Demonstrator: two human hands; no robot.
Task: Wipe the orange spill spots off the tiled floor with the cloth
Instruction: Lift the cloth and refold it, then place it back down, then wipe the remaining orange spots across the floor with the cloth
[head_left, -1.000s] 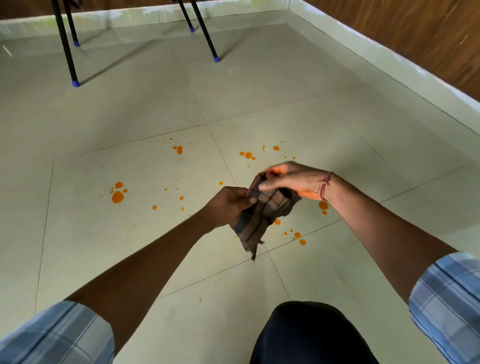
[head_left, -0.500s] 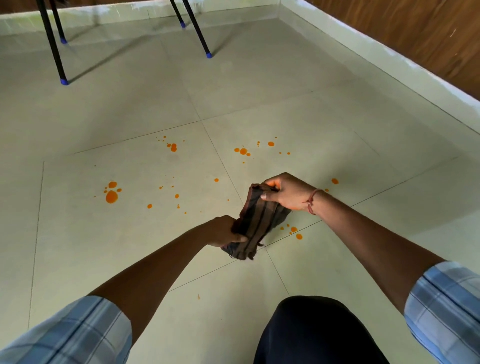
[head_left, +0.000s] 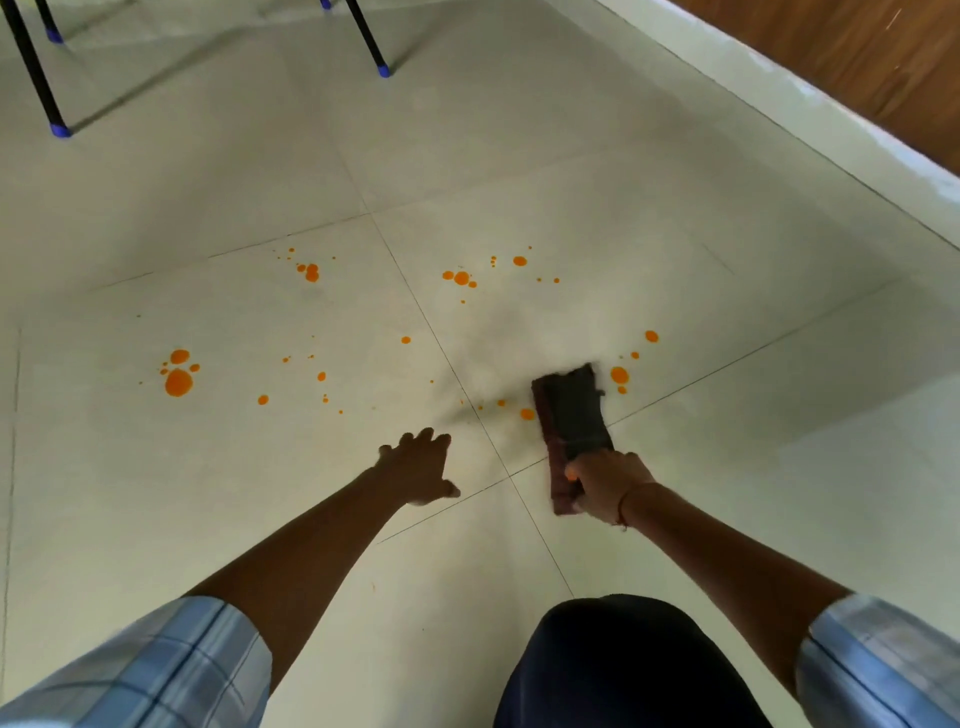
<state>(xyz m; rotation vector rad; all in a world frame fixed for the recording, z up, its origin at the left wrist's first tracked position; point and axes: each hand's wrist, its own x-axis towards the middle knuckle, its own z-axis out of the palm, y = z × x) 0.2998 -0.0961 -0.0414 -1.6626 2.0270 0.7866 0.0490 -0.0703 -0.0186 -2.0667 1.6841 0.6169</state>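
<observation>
On the far left of the pale tiled floor (head_left: 156, 493) I see the biggest orange spill spots (head_left: 178, 382), round and bright, with small drops dotted toward the middle. Next comes the left hand (head_left: 418, 467), fingers spread wide and holding nothing, low over a tile; I cannot tell if it touches. Then the dark folded cloth (head_left: 571, 415), which looks laid flat on the floor near where four tiles meet, with one drop just beside its left edge. The right hand (head_left: 605, 486) grips its near end. More drops sit just right of the cloth. I think the job has barely begun: nearly every spot is left.
</observation>
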